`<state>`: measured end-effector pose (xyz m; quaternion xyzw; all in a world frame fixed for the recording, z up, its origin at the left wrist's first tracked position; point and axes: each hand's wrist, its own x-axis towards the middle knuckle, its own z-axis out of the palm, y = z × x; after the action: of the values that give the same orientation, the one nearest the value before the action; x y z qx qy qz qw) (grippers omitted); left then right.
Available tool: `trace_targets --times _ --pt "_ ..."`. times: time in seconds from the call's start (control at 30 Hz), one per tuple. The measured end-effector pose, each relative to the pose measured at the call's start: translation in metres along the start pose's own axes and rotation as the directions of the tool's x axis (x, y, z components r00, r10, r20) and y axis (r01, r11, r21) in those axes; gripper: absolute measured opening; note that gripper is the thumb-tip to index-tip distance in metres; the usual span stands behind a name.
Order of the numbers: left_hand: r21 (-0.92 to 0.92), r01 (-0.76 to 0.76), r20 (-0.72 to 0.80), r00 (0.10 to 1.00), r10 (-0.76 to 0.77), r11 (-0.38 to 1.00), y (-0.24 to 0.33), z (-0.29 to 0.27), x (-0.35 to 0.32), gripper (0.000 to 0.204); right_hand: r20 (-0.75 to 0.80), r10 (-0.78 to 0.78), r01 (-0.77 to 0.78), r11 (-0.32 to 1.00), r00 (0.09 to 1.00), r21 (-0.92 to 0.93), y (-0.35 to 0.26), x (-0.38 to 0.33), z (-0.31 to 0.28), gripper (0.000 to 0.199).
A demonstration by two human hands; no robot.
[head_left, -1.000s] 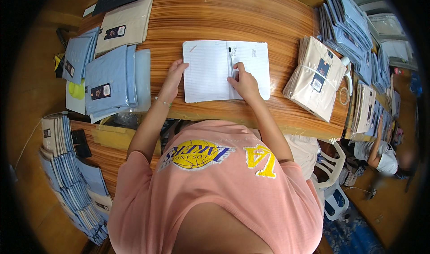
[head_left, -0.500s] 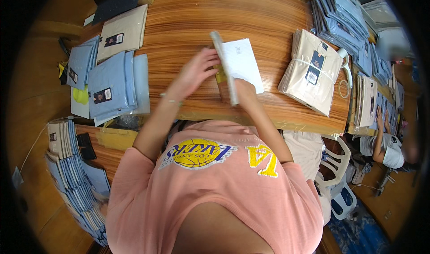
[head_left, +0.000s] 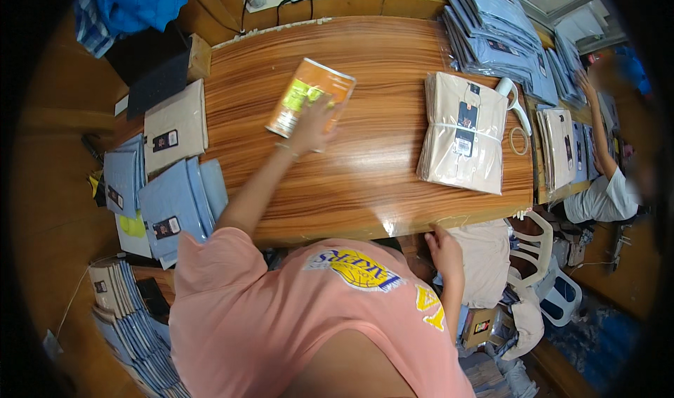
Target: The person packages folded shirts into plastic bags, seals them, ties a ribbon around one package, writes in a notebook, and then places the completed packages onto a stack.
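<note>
Upper middle of the frame, on the glossy wood-grain worktop [head_left: 393, 68], lies a flat orange packet [head_left: 310, 97] with a green and white label, seemingly wrapped in shiny film; its long axis runs from the lower left up to the upper right, tilted against the worktop's edge; the left hand [head_left: 311, 127] rests on its lower right part, fingers [head_left: 324, 108] spread flat over the face rather than closed around it, so the packet is pressed, not lifted, as far as can be seen; the left arm reaches well forward, and the packet lies just beyond the wrist; the right hand [head_left: 445, 252] is far from it, below the worktop's near edge, loosely curled on pale cloth; whether it grips anything I cannot tell; right of the packet sits a tied beige shirt stack [head_left: 463, 132], soft and squared.
</note>
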<state>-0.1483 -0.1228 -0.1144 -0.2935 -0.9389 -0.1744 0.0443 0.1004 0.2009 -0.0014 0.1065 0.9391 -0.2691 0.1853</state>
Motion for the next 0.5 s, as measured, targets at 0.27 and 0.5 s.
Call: trace_targets --times 0.27,0.5 --pt "0.198 0.117 0.057 0.990 -0.130 0.973 -0.201 -0.103 -0.007 0.040 0.113 -0.037 0.029 0.997 0.993 0.070 0.034 -0.021 0.011 0.033" --pt "0.064 0.291 -0.127 0.951 -0.281 0.955 -0.187 -0.065 -0.044 0.046 0.085 -0.088 0.081 0.993 0.992 0.081 0.036 0.006 -0.034 0.034"
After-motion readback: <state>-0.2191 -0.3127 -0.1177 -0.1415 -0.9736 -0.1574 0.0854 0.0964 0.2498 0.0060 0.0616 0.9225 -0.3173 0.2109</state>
